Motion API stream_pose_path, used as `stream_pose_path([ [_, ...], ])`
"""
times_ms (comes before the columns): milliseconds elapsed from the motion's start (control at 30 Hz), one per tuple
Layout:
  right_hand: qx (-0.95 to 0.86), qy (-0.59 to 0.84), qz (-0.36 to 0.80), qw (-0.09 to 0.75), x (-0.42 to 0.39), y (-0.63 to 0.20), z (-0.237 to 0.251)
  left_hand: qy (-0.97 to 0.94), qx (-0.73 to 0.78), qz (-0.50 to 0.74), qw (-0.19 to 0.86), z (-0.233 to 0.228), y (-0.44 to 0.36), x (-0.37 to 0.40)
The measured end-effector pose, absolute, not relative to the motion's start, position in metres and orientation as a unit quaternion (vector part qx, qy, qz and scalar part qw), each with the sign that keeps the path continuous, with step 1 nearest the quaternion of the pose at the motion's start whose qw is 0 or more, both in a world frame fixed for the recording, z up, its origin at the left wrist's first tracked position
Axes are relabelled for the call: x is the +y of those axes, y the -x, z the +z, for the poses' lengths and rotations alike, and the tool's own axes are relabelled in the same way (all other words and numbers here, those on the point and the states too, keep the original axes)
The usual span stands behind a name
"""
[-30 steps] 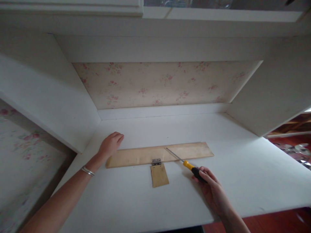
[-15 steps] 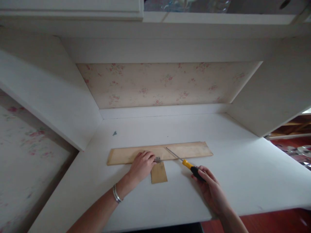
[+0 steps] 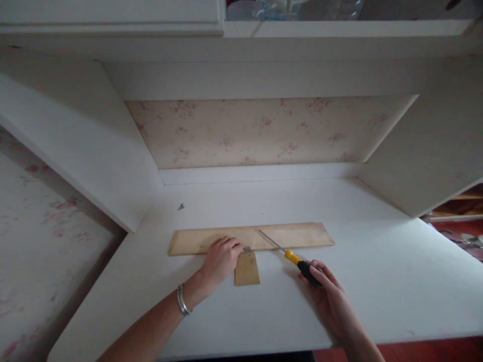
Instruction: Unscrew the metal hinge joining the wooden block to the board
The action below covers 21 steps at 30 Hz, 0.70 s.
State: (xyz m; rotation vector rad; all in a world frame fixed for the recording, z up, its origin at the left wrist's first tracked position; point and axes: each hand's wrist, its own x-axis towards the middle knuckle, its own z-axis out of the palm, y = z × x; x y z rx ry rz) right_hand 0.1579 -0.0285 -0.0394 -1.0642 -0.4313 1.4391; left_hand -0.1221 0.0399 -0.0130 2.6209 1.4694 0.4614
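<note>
White table (image 3: pixel 377 281) under a floral-backed shelf, long wooden strip (image 3: pixel 294 235) lying unmoved across it, left hand (image 3: pixel 221 257) now on the strip — a second ago at its left end — fingers curled at the small hinge (image 3: pixel 247 249), right hand (image 3: pixel 328 296) still gripping the yellow-black screwdriver (image 3: pixel 298 261), tiny screw (image 3: pixel 181 206) uncovered far left.

Single head view, looking forward and down, close above white shelf (image 3: pixel 264 306)

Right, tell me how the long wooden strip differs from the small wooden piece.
The long wooden strip is far longer and lies crosswise on the white shelf; the small wooden piece is short and juts toward the camera. The screwdriver shaft rests over the strip, not over the small piece. Both are tan and lie flat.
</note>
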Motion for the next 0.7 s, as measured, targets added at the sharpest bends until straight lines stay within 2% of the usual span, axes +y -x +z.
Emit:
stream_pose_path([
  [133,-0.189,0.460,0.623,0.604,-0.029,-0.157,-0.038,-0.835,0.503,0.200,0.094,-0.011,0.139,0.047],
  [300,-0.180,0.459,0.624,0.606,-0.028,-0.157,-0.036,-0.786,0.561,0.249,0.067,0.001,0.206,0.078],
  [533,-0.184,0.453,0.624,0.610,-0.027,-0.157,-0.042,-0.700,0.700,0.140,-0.018,0.008,0.337,0.136],
  [700,-0.178,0.458,0.622,0.610,-0.027,-0.156,-0.042,-0.673,0.736,0.074,-0.011,0.001,0.374,0.157],
])
